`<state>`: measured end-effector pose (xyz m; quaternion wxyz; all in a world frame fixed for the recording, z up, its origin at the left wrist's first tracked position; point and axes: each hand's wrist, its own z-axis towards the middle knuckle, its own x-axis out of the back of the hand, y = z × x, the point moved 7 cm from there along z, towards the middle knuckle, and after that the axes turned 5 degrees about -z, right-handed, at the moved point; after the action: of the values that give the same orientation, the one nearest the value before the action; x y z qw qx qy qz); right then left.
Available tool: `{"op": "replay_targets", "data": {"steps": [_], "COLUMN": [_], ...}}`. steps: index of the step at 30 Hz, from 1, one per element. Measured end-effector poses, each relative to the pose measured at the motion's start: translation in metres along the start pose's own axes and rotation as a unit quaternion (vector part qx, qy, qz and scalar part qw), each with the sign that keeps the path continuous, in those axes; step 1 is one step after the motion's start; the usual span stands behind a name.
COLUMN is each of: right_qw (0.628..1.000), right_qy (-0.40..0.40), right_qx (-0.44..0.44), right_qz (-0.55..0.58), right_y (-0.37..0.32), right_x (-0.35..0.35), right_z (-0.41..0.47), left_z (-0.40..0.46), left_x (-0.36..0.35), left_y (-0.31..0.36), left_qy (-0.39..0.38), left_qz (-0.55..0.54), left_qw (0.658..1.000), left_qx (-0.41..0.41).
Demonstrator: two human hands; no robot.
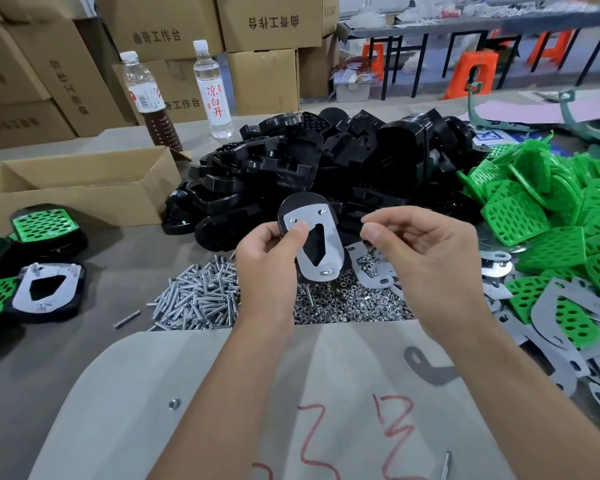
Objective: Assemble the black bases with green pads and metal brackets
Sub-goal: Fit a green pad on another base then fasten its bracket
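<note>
**Bracket on base, held up over the hardware piles**

Left fingers [257, 244] curled round the edge of a black base [291, 206], thumb pressed flat on the metal bracket [321, 244] seated on its face. Left hand [267, 268] holding the assembly up, tilted, above the table and in front of the heap of black bases [326, 157]. Three screw ends showing through the bracket: two near the top, one at the bottom. Right hand [426, 258] just beside it, apart from the bracket, fingers curled with thumb and forefinger tips drawn together; whether anything is pinched there cannot be told.

Below the hands, a pile of screws [201, 299] next to a pile of nuts [350, 303]. To the right, green pads [541, 216] in a heap with loose brackets [561, 341] beside and under them. At left, finished assemblies [45, 292], one bracket-side up, near an open cardboard box [80, 188]. Two bottles [212, 88] standing behind, in front of stacked cartons.
</note>
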<state>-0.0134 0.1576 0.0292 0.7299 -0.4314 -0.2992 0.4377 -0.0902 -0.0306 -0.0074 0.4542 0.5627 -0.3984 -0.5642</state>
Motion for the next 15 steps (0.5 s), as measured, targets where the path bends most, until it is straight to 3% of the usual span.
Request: {"op": "replay_targets", "data": {"steps": [6, 10, 15], "right_qw": [0.993, 0.965, 0.956], "right_qy": [0.032, 0.074, 0.079], "right_qx": [0.057, 0.139, 0.171], "right_qz": [-0.099, -0.208, -0.224], "right_y": [-0.01, -0.023, -0.026], "right_x": [-0.002, 0.002, 0.003], "right_z": [-0.005, -0.009, -0.009], "left_z": [-0.009, -0.017, -0.021], "left_x": [-0.017, -0.027, -0.032], "left_y": [0.007, 0.011, 0.009], "left_qy": [-0.102, -0.167, -0.192], "left_qz": [0.017, 0.039, 0.022], "left_qw": [0.994, 0.985, 0.981], "left_qx": [-0.018, -0.037, -0.03]}}
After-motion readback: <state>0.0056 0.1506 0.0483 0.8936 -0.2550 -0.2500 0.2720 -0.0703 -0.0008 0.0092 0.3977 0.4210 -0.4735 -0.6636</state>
